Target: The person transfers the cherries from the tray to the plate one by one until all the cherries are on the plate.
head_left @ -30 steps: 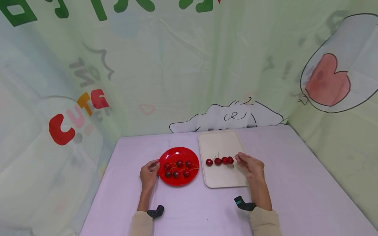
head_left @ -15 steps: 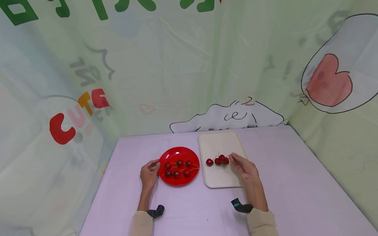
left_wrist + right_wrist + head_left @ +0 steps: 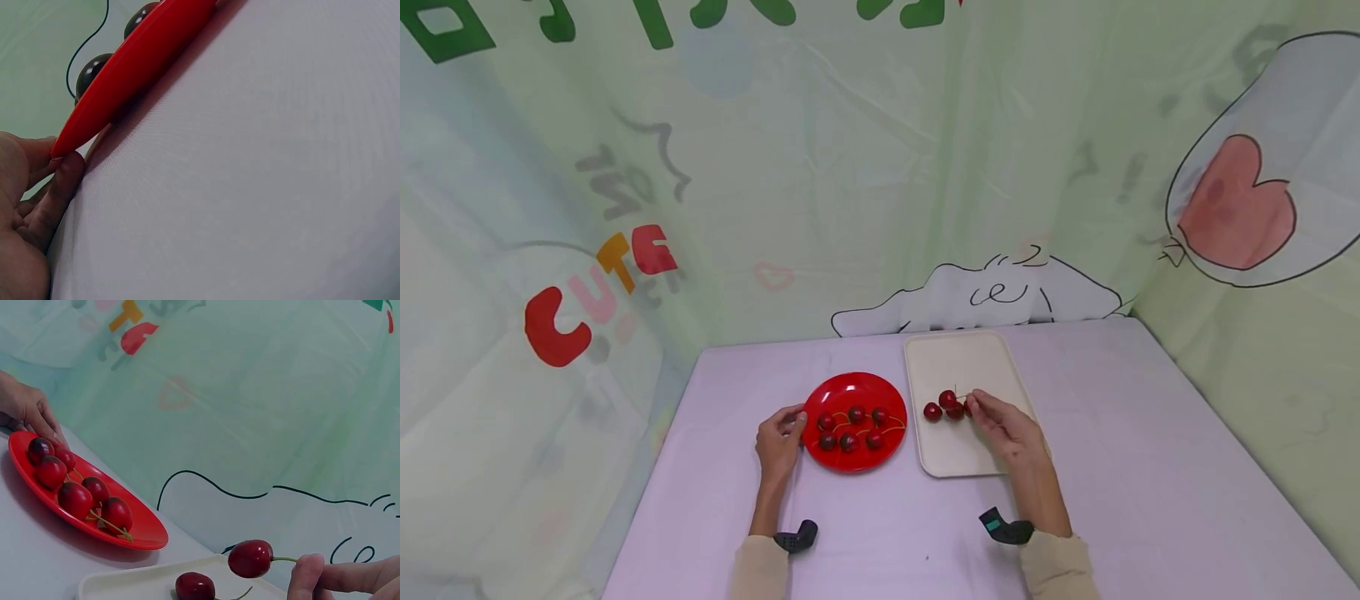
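right of centre in the head view, the right hand [image 3: 1011, 427] pinches a cherry [image 3: 250, 559] by its stem [image 3: 285, 559] over the cream tray [image 3: 962, 360]; the left hand [image 3: 778, 440] grips the red plate [image 3: 853, 387] at centre. this seems a mid-transfer step, probably calling for a steady leftward carry.

Pale green printed sheeting [image 3: 850, 175] hangs behind; the table [image 3: 1150, 475] is pale lilac.

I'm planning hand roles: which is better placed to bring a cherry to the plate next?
Right hand, likely: it holds a cherry by the stem above the tray; the left hand grips the plate.
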Demonstrator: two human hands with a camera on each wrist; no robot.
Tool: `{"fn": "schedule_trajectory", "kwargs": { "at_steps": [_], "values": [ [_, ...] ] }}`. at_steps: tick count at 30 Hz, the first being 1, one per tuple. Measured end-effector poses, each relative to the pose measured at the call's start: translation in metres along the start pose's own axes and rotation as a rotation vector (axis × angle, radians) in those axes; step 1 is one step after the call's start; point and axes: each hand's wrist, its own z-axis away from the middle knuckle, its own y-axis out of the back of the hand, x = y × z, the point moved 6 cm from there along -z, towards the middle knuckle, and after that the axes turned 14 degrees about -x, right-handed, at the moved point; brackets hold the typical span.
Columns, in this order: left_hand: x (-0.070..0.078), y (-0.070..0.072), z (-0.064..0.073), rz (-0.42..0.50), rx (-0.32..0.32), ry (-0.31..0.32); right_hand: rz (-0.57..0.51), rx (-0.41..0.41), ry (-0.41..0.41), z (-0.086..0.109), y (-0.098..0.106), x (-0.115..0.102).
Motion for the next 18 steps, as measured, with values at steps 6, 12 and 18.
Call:
{"fn": "schedule_trajectory", "kwargs": {
  "at_steps": [6, 12, 18],
  "values": [
    [0.002, 0.0, -0.001, -0.004, -0.003, 0.003, 0.007, -0.019, -0.005, -0.003, -0.006, 0.004],
    [0.004, 0.0, 0.001, -0.001, -0.006, 0.009, 0.034, -0.035, 0.006, -0.006, -0.01, 0.01],
    [0.006, 0.001, 0.002, -0.004, -0.001, -0.002, 0.054, -0.055, -0.001, -0.009, -0.012, 0.015]
  ]
}}
